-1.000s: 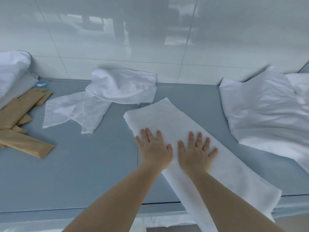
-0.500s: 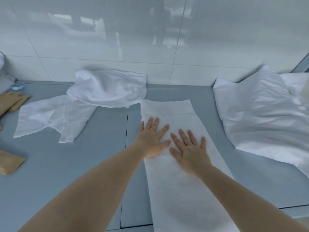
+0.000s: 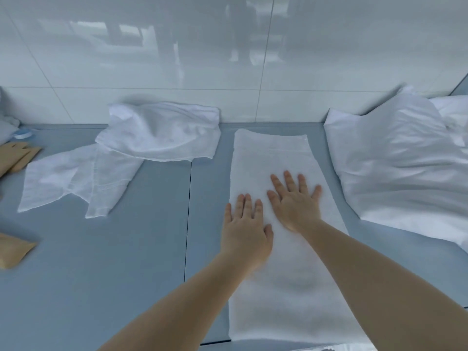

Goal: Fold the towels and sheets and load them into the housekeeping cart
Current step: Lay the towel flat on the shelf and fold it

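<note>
Both hands, left hand (image 3: pixel 244 229) and right hand (image 3: pixel 295 201), press flat with straight fingers on the towel (image 3: pixel 272 153), gripping nothing. It lies lengthwise from the counter (image 3: pixel 101 274) back edge past the front edge. Risk: uneven pressure could drag the overhang off.

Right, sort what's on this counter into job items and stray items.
Job:
flat towel, under left hand and right hand
crumpled towel
thin cloth
sheet pile

Stray:
brown paper packets
small blue object
</note>
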The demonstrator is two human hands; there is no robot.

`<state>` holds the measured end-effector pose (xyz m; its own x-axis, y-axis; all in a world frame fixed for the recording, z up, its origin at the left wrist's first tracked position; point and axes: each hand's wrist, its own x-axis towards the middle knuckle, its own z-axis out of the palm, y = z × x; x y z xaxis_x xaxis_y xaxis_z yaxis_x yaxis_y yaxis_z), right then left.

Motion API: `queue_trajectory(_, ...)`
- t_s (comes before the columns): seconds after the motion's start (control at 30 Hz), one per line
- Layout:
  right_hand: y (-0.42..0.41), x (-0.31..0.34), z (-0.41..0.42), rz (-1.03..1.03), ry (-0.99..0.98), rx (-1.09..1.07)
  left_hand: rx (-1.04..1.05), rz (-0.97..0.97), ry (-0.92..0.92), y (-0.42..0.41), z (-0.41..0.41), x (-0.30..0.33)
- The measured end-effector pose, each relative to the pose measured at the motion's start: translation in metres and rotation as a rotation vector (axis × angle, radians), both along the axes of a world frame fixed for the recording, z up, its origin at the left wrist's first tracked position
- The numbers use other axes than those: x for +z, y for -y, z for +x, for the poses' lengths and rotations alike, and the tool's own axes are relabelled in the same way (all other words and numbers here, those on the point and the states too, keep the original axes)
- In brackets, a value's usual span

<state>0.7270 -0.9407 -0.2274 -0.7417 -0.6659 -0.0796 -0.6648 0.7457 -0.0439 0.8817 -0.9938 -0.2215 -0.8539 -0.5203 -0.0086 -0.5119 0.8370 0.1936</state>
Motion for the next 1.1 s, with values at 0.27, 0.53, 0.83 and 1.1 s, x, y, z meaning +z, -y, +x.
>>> queue_trajectory(0.27, 0.000, 0.017, -0.015, -0.062, 0.141, 0.094, -0.004, -0.005, 0.003, -0.004, -0.002, -0.010)
queue_trajectory(0.53, -0.095, 0.015, 0.019, 0.015, 0.070, 0.141, -0.040, -0.002, 0.031, 0.011, -0.027, -0.007)
queue_trajectory(0.83, -0.102, 0.025, 0.055, -0.062, 0.056, 0.141, -0.125, -0.078, 0.003, -0.026, -0.006, 0.009)
queue_trajectory(1.1, -0.110, 0.006, 0.078, -0.064, -0.012, 0.166, -0.140, -0.089, -0.040, -0.045, 0.028, -0.005)
